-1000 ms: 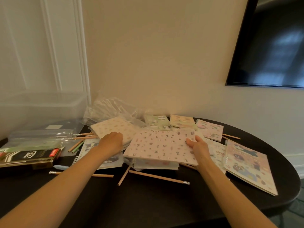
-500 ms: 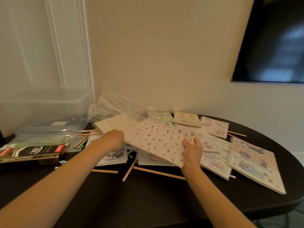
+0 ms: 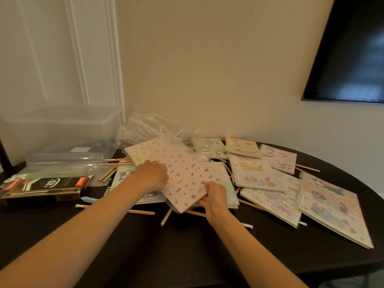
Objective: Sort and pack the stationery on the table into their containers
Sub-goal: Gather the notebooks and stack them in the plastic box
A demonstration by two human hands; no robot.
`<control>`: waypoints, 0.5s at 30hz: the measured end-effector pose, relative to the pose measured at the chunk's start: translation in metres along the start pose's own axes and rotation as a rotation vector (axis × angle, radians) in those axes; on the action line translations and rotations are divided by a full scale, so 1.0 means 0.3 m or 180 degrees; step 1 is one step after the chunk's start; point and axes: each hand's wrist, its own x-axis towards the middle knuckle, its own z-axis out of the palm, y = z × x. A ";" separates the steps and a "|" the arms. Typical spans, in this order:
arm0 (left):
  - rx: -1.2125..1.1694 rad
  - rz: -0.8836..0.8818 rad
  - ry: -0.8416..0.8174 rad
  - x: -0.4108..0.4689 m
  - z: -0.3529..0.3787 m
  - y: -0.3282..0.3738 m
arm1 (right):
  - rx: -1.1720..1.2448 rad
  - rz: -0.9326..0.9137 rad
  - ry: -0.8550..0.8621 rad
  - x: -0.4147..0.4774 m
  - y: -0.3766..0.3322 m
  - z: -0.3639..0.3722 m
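Right now the pink patterned notebook [image 3: 187, 179] lies askew at the middle of the dark table [image 3: 187, 250], on top of a heap of other covers. The right hand [image 3: 214, 194] pinches its near corner, thumb on top and fingers below. The left hand [image 3: 152, 173] lies on the cover's nine o'clock edge with its fingers bent. Whether it grips or merely presses, I cannot tell from this angle.

The trouble probably sits underneath. Loose pencils [image 3: 141, 212] poke out from under the heap toward six o'clock, and they could act as rollers. A sideways drag of the notebook may send one off the near edge. The heap is uneven too, so a one-corner lift could let the covers below slide. Spiral-bound notebooks [image 3: 255, 173] press in at three o'clock, and their wire could snag the cover's edge. The crumpled plastic bag [image 3: 149, 127] at twelve o'clock might get swept along on the way to the clear bin [image 3: 62, 125] at ten o'clock.
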 end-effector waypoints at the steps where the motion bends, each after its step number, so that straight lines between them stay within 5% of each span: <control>1: -0.0170 -0.0066 0.0105 0.009 0.001 0.013 | 0.0019 0.0116 -0.0044 -0.002 -0.007 -0.013; 15: -0.1486 0.0491 0.1290 0.149 -0.026 0.136 | 0.0614 0.0073 -0.0885 0.037 -0.034 0.069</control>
